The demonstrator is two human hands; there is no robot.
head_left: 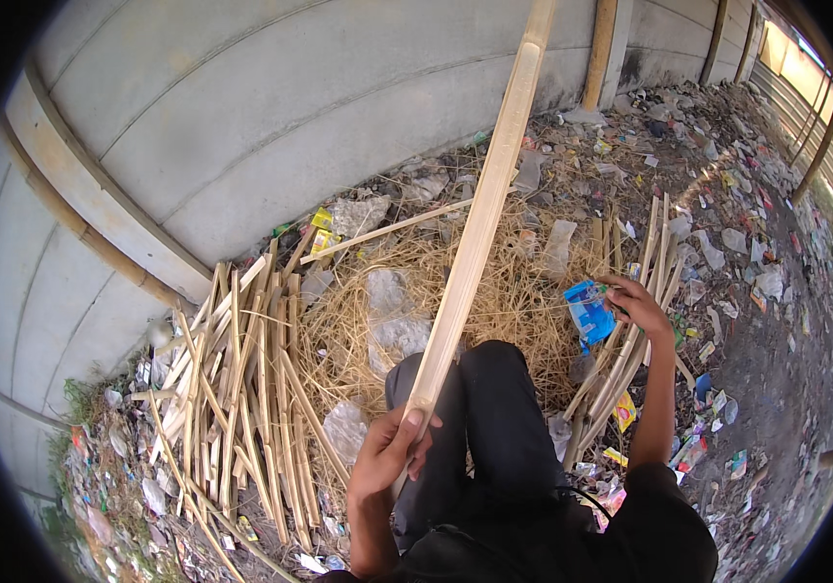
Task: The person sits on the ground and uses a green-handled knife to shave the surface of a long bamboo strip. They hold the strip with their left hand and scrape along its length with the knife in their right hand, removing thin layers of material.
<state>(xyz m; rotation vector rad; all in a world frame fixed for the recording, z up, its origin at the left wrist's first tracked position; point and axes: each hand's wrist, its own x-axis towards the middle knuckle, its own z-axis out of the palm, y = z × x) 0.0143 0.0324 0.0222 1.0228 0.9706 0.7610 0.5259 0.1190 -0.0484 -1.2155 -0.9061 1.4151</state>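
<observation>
A long, pale split bamboo strip (475, 243) rises at a slant from my lap toward the top of the view. My left hand (392, 452) is closed round its lower end, thumb lying on the strip's face. Out to the right, my right hand (638, 306) is raised with curled fingers; a small dark thing shows among them, too little to name. Beside those fingertips is a crumpled blue plastic packet (591, 313); whether they touch it I cannot tell. Under the right hand and forearm runs a bundle of thin bamboo strips (615, 384).
A big heap of split bamboo strips (251, 389) lies to the left. Straw-like shavings (513, 321) cover the ground before my knees. Scattered plastic litter (717, 253) spreads to the right. A grey panel wall (271, 126) with bamboo posts (599, 53) stands ahead and left.
</observation>
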